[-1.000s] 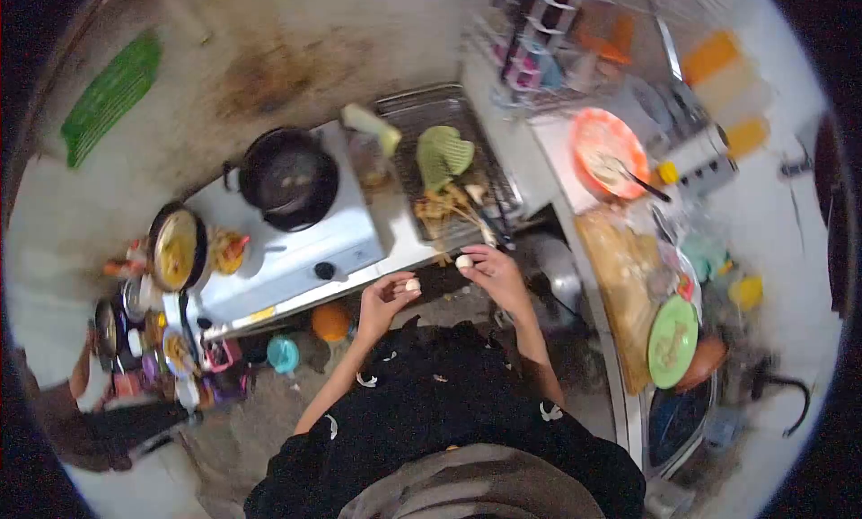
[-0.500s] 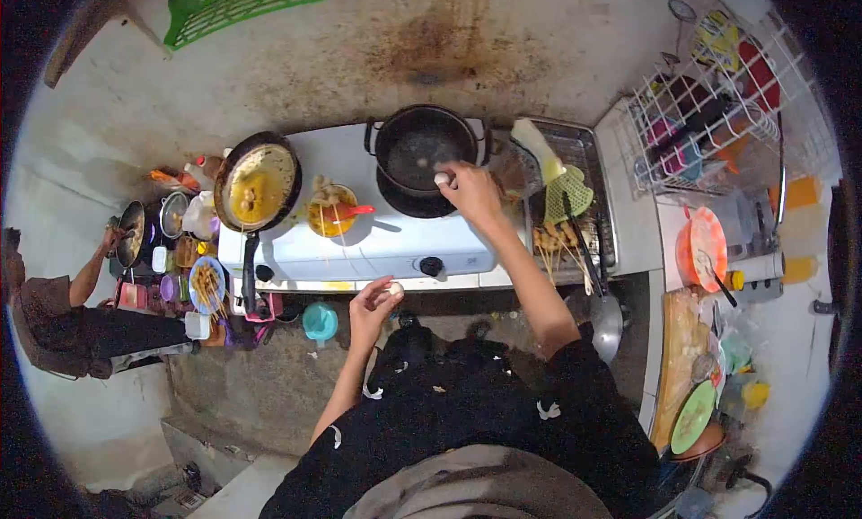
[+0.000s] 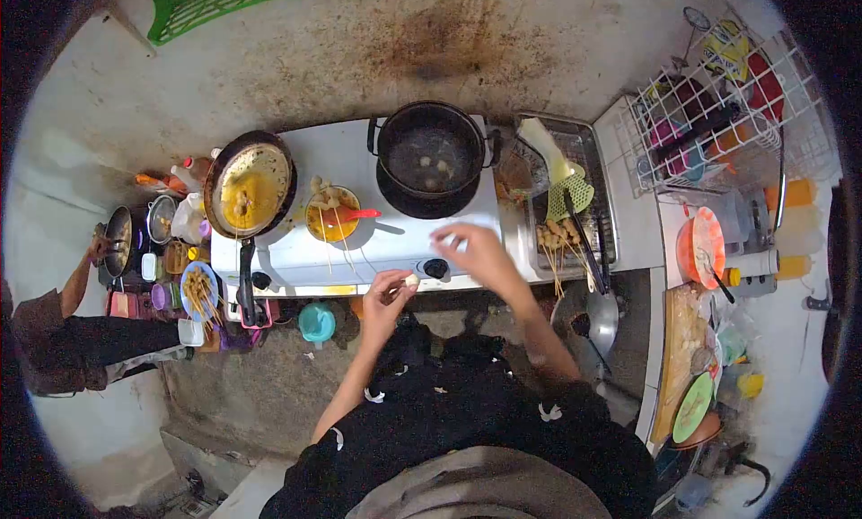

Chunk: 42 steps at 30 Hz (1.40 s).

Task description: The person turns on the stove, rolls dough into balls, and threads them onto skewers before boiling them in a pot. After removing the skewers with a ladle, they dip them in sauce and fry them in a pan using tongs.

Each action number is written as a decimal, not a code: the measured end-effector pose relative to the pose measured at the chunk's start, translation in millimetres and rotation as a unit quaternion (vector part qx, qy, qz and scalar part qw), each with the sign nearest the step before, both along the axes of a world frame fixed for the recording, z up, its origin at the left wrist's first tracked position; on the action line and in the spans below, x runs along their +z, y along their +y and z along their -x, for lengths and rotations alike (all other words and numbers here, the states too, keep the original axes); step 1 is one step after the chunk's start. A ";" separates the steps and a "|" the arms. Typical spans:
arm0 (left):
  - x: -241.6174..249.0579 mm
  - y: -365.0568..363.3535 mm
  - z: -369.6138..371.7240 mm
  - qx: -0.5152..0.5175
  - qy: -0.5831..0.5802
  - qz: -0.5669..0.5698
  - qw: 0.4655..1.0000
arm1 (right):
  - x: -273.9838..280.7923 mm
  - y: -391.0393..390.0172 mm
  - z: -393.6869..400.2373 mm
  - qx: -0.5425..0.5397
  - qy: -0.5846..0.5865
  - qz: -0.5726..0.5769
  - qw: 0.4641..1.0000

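My left hand (image 3: 387, 296) pinches a small white ball (image 3: 412, 279) at the front edge of the white stove (image 3: 359, 250). My right hand (image 3: 471, 254) is held over the stove front, fingers apart and slightly blurred, with nothing in them. Behind it a black pot (image 3: 431, 151) stands on the right burner, with several pale round pieces (image 3: 426, 162) in its liquid. Between the pot and a frying pan (image 3: 250, 187) with yellow contents sits a bowl of yellow batter (image 3: 334, 215), holding skewers and a red-handled utensil (image 3: 359, 214).
A tray (image 3: 603, 196) right of the stove holds skewers (image 3: 558, 236) and a green slotted spatula (image 3: 569, 193). A wire rack (image 3: 709, 115) and an orange bowl (image 3: 707, 241) are farther right. At left, a co-worker (image 3: 81, 330) holds a small pan (image 3: 118, 241) near a plate of skewers (image 3: 199, 290).
My right hand has come back from the pot toward my left hand, without the white ball it held. More round pieces show in the pot. My left hand has moved slightly right.
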State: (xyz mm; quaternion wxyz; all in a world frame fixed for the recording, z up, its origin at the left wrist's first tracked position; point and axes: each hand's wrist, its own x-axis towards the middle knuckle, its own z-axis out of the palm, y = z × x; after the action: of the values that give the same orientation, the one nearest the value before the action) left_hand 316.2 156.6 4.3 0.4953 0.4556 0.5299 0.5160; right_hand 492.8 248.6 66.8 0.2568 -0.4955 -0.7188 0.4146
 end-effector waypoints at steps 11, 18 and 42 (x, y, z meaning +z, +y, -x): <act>19.2 11.5 -26.0 -0.010 -0.093 0.076 0.993 | -24.3 -55.2 -1.9 -0.086 0.178 0.095 0.976; 10.5 7.6 -26.3 -0.012 -0.050 0.060 0.997 | -12.7 3.1 -15.0 -0.127 0.075 -0.044 0.988; 6.6 -5.1 -95.8 -0.343 0.026 0.026 0.939 | 2.1 -92.1 -96.7 -0.275 -0.078 -0.165 0.944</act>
State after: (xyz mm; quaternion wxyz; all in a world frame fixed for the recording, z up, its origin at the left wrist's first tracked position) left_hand 412.0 151.5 11.0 0.6397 0.6100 0.3675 0.2892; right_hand 589.5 156.6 68.9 0.3821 -0.6551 -0.6309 0.1636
